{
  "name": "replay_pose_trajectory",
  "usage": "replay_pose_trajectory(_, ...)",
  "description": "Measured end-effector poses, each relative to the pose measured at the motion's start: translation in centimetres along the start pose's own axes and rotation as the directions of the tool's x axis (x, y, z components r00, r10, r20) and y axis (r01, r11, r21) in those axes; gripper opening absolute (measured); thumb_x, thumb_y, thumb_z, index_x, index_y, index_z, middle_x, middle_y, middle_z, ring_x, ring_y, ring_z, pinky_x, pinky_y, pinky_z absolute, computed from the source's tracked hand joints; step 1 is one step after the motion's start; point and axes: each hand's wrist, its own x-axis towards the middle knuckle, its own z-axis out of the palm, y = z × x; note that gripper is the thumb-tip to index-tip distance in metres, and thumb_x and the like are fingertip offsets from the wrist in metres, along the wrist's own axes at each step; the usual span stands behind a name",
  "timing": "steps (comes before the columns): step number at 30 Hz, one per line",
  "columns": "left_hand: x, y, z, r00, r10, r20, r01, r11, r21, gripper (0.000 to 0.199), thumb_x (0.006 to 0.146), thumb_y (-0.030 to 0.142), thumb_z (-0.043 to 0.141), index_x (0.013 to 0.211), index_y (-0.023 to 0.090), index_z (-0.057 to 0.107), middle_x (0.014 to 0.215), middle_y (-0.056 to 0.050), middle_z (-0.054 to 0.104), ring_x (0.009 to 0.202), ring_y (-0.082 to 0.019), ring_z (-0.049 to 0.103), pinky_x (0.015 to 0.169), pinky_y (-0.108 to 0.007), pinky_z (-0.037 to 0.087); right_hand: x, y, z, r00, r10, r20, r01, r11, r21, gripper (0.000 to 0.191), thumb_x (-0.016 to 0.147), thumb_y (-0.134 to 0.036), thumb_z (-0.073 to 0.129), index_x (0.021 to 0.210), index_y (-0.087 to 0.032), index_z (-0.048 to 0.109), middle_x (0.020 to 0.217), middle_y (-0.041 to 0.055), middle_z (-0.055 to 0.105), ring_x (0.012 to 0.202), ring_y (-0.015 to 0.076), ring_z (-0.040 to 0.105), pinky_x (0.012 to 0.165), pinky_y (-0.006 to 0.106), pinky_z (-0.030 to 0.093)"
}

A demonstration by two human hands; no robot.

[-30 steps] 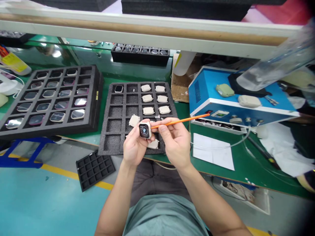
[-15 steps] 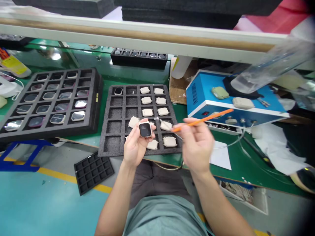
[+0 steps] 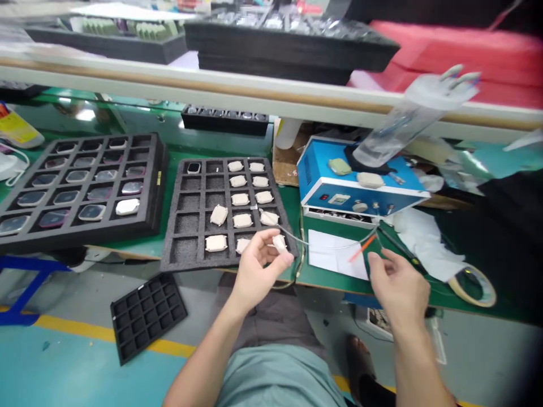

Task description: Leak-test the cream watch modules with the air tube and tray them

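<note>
Cream watch case sat pinched in my left hand over the foam tray's lower right; seemed light, fragile, best held by edges. Right hand beside orange stick, grip unclear.

A cream case is observed above the black foam tray, whose square grid holds matching cream cases; an orange stick and blue box are noted by the green surface.

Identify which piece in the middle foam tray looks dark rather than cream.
The dark-screened watch in the top-left cell of the foam tray; every other piece there shows cream.
</note>
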Motion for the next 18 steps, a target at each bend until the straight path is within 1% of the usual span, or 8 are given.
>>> replay_pose_trajectory(2, -0.4, -0.2, 0.4, 0.999, -0.003, -0.040, 0.005, 0.999, 0.037, 0.049, 0.070, 0.028, 0.096, 0.110, 0.017, 0.071, 0.096, -0.004, 0.072, 0.083, -0.014, 0.069, 0.077, -0.025, 0.056, -0.8, -2.5, -0.4, 0.993, -0.093, -0.073, 0.095, 0.995, 0.022, 0.047, 0.086, -0.051, 0.065, 0.113, -0.015, 0.077, 0.088, 0.0134, 0.079, 0.072, 0.0265, 0.070, 0.065, 0.039, 0.057)
replay_pose_trajectory(4, -0.4, -0.4, 0.6, 0.996, 0.013, -0.091, -0.008, 0.998, 0.060, 0.048, 0.069, 0.033, 0.097, 0.106, 0.017, 0.070, 0.093, -0.004, 0.073, 0.081, -0.015, 0.070, 0.078, -0.025, 0.057, -2.7, -5.9, -0.5, 0.959, -0.283, 0.000, 0.269, 0.914, 0.302, 0.040, 0.088, -0.050, 0.067, 0.109, -0.018, 0.078, 0.092, 0.0115, 0.080, 0.070, 0.0236, 0.072, 0.059, 0.035, 0.059)
replay_pose_trajectory(5, -0.3, -0.4, 0.7, 0.994, 0.028, -0.109, -0.020, 0.997, 0.069, 0.049, 0.068, 0.035, 0.097, 0.105, 0.017, 0.070, 0.092, -0.004, 0.074, 0.081, -0.015, 0.071, 0.079, -0.026, 0.058, -3.9, -7.6, -0.4, 0.899, -0.431, 0.074, 0.363, 0.829, 0.426, 0.034, 0.089, -0.046, 0.069, 0.112, -0.022, 0.078, 0.098, 0.0097, 0.081, 0.072, 0.0226, 0.074, 0.059, 0.034, 0.061)
replay_pose_trajectory(7, -0.3, -0.3, 0.9, 0.991, 0.065, -0.121, -0.055, 0.995, 0.087, 0.052, 0.067, 0.039, 0.097, 0.105, 0.017, 0.069, 0.093, -0.005, 0.076, 0.084, -0.017, 0.073, 0.081, -0.028, 0.059, -6.1, -10.7, 0.3, 0.691, -0.716, 0.098, 0.552, 0.611, 0.567, 0.036, 0.087, -0.034, 0.075, 0.123, -0.032, 0.075, 0.112, 0.0076, 0.081, 0.086, 0.0257, 0.079, 0.070, 0.039, 0.067)
replay_pose_trajectory(10, -1.0, -0.1, 1.0, 0.989, 0.114, -0.096, -0.104, 0.989, 0.106, 0.054, 0.069, 0.046, 0.095, 0.107, 0.018, 0.069, 0.098, -0.008, 0.078, 0.092, -0.022, 0.077, 0.083, -0.031, 0.061, -8.0, -13.6, 1.1, 0.515, -0.857, -0.032, 0.710, 0.405, 0.576, 0.036, 0.093, -0.025, 0.068, 0.125, -0.040, 0.072, 0.107, 0.0047, 0.082, 0.092, 0.0296, 0.080, 0.076, 0.046, 0.069)
replay_pose_trajectory(12, -1.5, 0.4, 0.6, 0.988, 0.134, -0.072, -0.121, 0.979, 0.162, 0.056, 0.071, 0.053, 0.092, 0.108, 0.018, 0.069, 0.100, -0.010, 0.079, 0.094, -0.026, 0.078, 0.083, -0.034, 0.062, -8.3, -14.2, 1.0, 0.514, -0.856, -0.060, 0.723, 0.395, 0.566, 0.033, 0.096, -0.022, 0.063, 0.123, -0.037, 0.073, 0.102, 0.0042, 0.082, 0.088, 0.0279, 0.079, 0.074, 0.044, 0.068)
replay_pose_trajectory(15, -0.9, 2.3, -1.2, 0.976, 0.210, -0.059, -0.161, 0.874, 0.458, 0.056, 0.076, 0.059, 0.082, 0.112, 0.018, 0.071, 0.106, -0.014, 0.079, 0.096, -0.031, 0.078, 0.084, -0.041, 0.063, -7.7, -14.0, 0.3, 0.591, -0.804, -0.056, 0.674, 0.455, 0.582, 0.024, 0.096, -0.020, 0.062, 0.113, -0.028, 0.076, 0.100, 0.0066, 0.081, 0.088, 0.0243, 0.078, 0.075, 0.037, 0.066)
replay_pose_trajectory(18, 1.6, 5.4, -4.2, 0.904, 0.411, -0.116, -0.099, 0.468, 0.878, 0.051, 0.090, 0.056, 0.062, 0.124, 0.018, 0.070, 0.123, -0.018, 0.077, 0.107, -0.037, 0.075, 0.093, -0.049, 0.057, -6.5, -13.1, -0.7, 0.724, -0.688, -0.036, 0.551, 0.547, 0.630, 0.019, 0.097, -0.027, 0.062, 0.108, -0.023, 0.077, 0.099, 0.0076, 0.081, 0.086, 0.0208, 0.076, 0.070, 0.029, 0.063)
